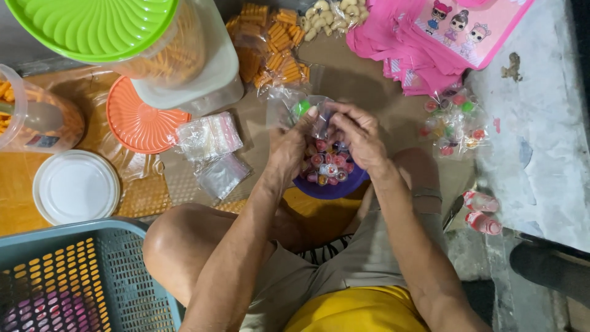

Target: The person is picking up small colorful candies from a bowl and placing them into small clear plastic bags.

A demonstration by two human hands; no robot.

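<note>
Bare knees and yellow cloth are seen lowest; above them a small clear bag [310,114] of sweets is pinched by left hand [289,144] and right hand [356,135], both grips clenched on it, over a purple bowl [335,187] on the floor.

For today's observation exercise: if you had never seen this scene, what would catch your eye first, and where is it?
At the centre, the left hand and right hand together hold a small clear bag over a purple bowl of colourful small sweets. At top left a bright green lid tops a big clear container; an orange lid lies just below it. Pink bags are piled at top right.
</note>
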